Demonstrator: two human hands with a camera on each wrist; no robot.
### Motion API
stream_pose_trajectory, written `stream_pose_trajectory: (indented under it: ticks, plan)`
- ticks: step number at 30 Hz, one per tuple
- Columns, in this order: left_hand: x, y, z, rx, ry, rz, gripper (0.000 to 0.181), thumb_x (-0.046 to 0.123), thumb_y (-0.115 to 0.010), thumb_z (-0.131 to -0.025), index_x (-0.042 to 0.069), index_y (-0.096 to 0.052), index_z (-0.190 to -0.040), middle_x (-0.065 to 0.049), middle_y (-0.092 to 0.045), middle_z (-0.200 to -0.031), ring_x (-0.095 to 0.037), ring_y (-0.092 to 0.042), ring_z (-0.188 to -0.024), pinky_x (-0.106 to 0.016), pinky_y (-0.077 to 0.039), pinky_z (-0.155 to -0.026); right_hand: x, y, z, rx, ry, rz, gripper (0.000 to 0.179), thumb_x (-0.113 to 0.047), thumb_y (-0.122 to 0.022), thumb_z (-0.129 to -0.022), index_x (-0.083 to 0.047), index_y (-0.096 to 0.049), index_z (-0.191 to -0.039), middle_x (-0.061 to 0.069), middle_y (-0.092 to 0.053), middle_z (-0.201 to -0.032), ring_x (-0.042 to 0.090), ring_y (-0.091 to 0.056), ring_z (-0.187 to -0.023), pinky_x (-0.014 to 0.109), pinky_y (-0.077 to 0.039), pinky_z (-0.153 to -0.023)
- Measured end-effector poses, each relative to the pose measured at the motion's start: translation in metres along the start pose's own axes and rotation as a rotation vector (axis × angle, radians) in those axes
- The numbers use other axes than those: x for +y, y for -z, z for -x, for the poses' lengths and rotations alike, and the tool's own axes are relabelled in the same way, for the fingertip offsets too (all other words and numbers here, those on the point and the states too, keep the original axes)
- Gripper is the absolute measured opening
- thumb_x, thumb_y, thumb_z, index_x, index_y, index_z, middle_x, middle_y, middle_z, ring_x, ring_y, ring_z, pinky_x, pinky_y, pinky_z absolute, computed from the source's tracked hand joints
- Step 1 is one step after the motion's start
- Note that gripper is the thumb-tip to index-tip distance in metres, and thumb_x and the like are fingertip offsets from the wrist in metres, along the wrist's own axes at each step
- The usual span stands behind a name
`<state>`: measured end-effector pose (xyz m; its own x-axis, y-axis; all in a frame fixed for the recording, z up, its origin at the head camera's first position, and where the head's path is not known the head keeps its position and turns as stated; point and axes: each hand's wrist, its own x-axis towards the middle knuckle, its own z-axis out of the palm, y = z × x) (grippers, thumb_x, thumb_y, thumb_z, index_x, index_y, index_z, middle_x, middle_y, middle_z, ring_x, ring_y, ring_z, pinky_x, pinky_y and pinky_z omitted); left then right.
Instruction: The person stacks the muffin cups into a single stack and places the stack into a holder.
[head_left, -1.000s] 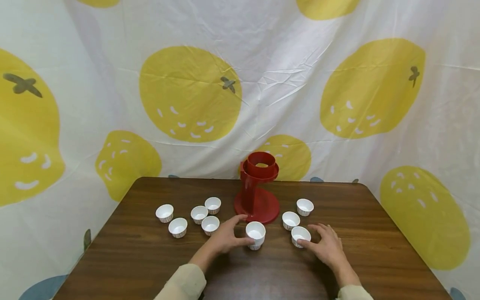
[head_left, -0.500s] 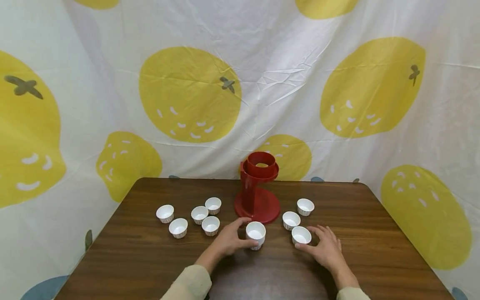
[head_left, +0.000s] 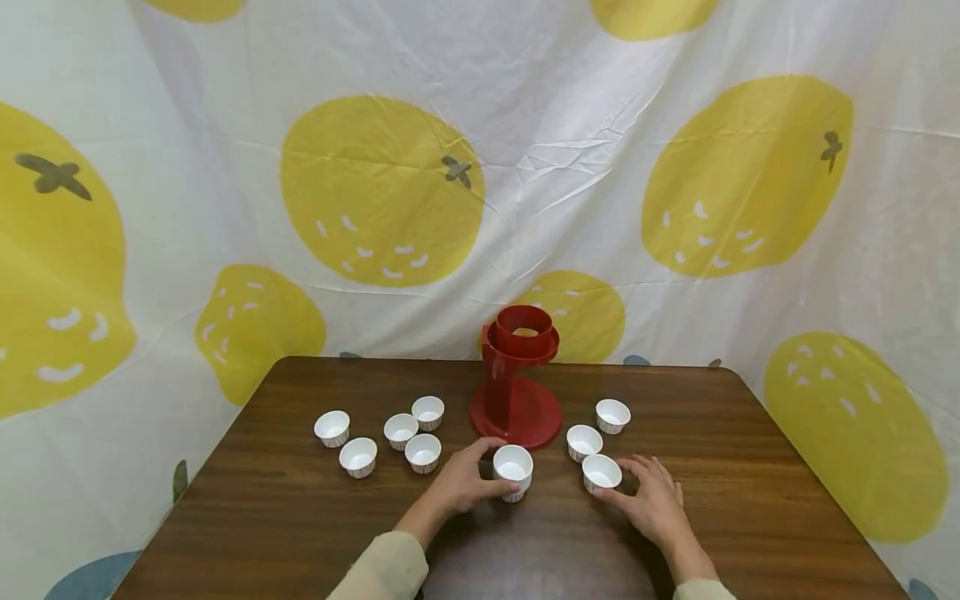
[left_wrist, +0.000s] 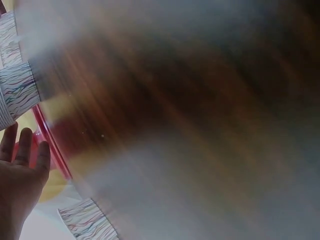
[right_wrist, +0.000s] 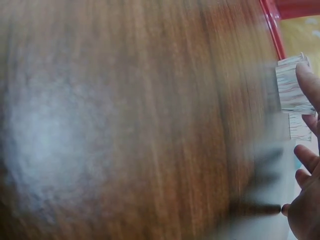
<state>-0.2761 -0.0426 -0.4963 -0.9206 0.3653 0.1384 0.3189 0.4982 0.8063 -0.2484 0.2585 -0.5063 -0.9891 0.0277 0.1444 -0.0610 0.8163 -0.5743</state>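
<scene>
The tall stack of small round white paper-looking cups with thin wavy coloured lines on the sides point(head_left: 513, 463) should be light, with thin walls that likely give under a hard pinch. The nested layers probably make it a little stiffer than the single round white paper-looking cup point(head_left: 602, 472) on the right, which seems the easier of the two to dent or tip. Dry paper should not be slippery, so a gentle touch looks enough. The best hold is on opposite sides of the wall, just under the rim, where the wall is widest and best supported; pressing lower on the taper could squeeze the cup upward.

The stack stands upright on the dark wood-grain counter point(head_left: 300, 517), in front of the glossy red stand with a ring-shaped top point(head_left: 498, 387). It sits in the gap between thumb and forefinger of the left hand point(head_left: 461, 483), which pinches it lightly from front and back; the other fingers extend past it in the left wrist view.

The single cup lies at the fingertips of the right hand point(head_left: 656, 504), on that hand's inner side, held between thumb in front and forefinger behind. Just beyond it stands another white cup point(head_left: 584, 442); whether their rims touch cannot be told.
</scene>
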Motion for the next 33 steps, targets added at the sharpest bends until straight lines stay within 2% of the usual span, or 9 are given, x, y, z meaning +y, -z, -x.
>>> stream_pose_trajectory:
  ticks: [7, 21, 28, 33]
  plan:
    - [-0.001, -0.001, -0.001, 0.005, 0.007, -0.030, 0.067, 0.043, -0.077, -0.067, 0.017, -0.051, -0.123, 0.001, -0.060, -0.111, -0.019, -0.054, -0.103, -0.039, -0.041, -0.087, 0.000, -0.003, 0.000, 0.022, 0.021, 0.023, 0.077, -0.059, -0.070, -0.066, -0.011, -0.052, -0.124, 0.023, -0.043, -0.132, 0.043, -0.023, -0.128, 0.071, -0.011, -0.091]
    - [-0.001, -0.002, -0.003, 0.009, -0.004, -0.059, 0.061, 0.047, -0.076, -0.067, 0.022, -0.053, -0.118, 0.004, -0.061, -0.107, -0.015, -0.054, -0.099, -0.036, -0.041, -0.086, -0.002, -0.004, 0.001, 0.068, 0.026, -0.015, 0.072, -0.058, -0.069, -0.067, -0.010, -0.056, -0.118, 0.017, -0.047, -0.130, 0.039, -0.025, -0.129, 0.070, -0.011, -0.092]
    - [-0.004, -0.002, -0.005, 0.008, -0.010, -0.082, 0.060, 0.048, -0.076, -0.066, 0.022, -0.054, -0.116, 0.005, -0.062, -0.104, -0.014, -0.055, -0.096, -0.034, -0.042, -0.084, -0.006, 0.000, 0.002, 0.119, 0.069, -0.071, 0.065, -0.050, -0.073, -0.068, -0.009, -0.058, -0.116, 0.016, -0.054, -0.123, 0.039, -0.035, -0.123, 0.059, -0.021, -0.094]
    - [-0.004, -0.003, -0.005, 0.004, -0.012, -0.097, 0.059, 0.048, -0.076, -0.066, 0.023, -0.054, -0.114, 0.005, -0.062, -0.102, -0.013, -0.055, -0.095, -0.033, -0.042, -0.084, -0.010, 0.001, 0.003, 0.101, 0.011, -0.128, 0.069, -0.051, -0.074, -0.067, -0.010, -0.055, -0.120, 0.015, -0.055, -0.121, 0.033, -0.046, -0.115, 0.051, -0.033, -0.091]
